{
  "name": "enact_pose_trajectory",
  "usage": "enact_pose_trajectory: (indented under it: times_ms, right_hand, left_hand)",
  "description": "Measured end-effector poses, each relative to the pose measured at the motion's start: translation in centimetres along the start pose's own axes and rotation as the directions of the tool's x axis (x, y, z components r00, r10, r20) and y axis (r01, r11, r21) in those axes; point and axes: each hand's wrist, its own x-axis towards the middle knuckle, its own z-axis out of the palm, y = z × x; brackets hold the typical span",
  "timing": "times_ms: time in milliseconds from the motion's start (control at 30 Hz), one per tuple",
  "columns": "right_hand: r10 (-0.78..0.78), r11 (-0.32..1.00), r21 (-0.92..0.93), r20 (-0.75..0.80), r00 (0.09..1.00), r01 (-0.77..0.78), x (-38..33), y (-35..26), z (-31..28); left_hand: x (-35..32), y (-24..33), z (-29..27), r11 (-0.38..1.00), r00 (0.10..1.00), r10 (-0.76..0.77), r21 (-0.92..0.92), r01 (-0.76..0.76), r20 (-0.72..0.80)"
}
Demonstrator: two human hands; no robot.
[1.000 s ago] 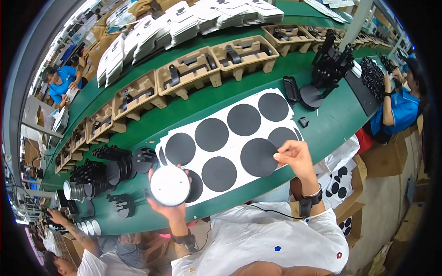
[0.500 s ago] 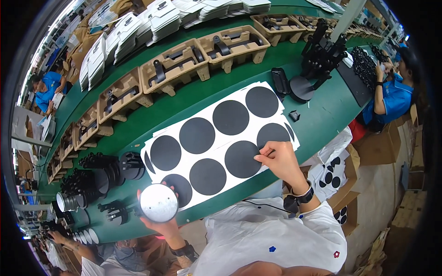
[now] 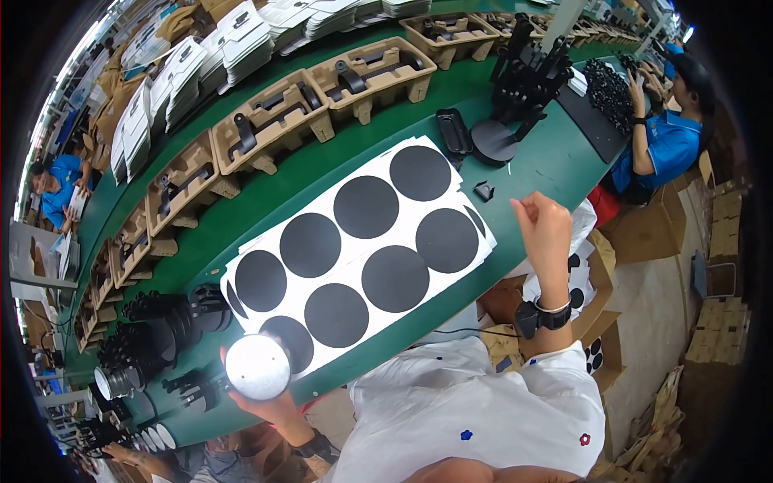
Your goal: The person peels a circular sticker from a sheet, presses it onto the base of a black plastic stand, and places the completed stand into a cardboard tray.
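Note:
My left hand (image 3: 278, 409) grips a round, shiny white-silver disc (image 3: 258, 366) from below, its face turned up. The disc overlaps the near left corner of a stack of white sheets (image 3: 312, 284) bearing two rows of large black circles (image 3: 395, 278). To the right of the stack, my right hand (image 3: 549, 221) is raised near the table edge. Its fingers are curled with thumb and fingertips pinched together; I cannot see whether anything small is between them. A small black plastic part (image 3: 483, 191) lies just left of that hand.
Moulded brown trays (image 3: 266, 121) with black parts line the far side of the green table (image 3: 330, 149). Black stands (image 3: 527, 80) and a long black part (image 3: 454, 131) sit at the back right. More black parts (image 3: 165, 326) stand left. A co-worker in blue (image 3: 664, 145) works at right.
My right hand has left the sheet stack and moved right and up, off the black circles. The left hand still holds the disc. The whole view has shifted slightly.

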Motion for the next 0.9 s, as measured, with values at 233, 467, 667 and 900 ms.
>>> enact_pose_trajectory:
  times_ms: [233,467,667,900]
  right_hand:
    - [-0.269,0.912,0.312,-0.039,0.962,0.267,0.0,-0.4,1.7]
    - [-0.478,0.791,0.482,0.101,0.872,0.377,2.1,-0.6,3.0]
    - [-0.492,0.748,0.572,0.14,0.86,0.335,4.0,0.3,4.6]
    - [-0.378,0.795,0.546,0.107,0.92,0.264,4.8,1.2,6.3]
  left_hand:
    - [0.2,-0.3,1.0,1.0,0.997,-0.002,-0.01,0.001,-0.08]
    - [0.1,-1.1,2.4,1.0,0.978,0.0,-0.013,-0.003,-0.21]
    - [0.7,-1.3,3.9,0.999,0.984,-0.046,0.01,0.049,-0.172]
    - [1.2,-1.1,3.2,0.995,0.97,-0.093,0.02,0.099,-0.224]
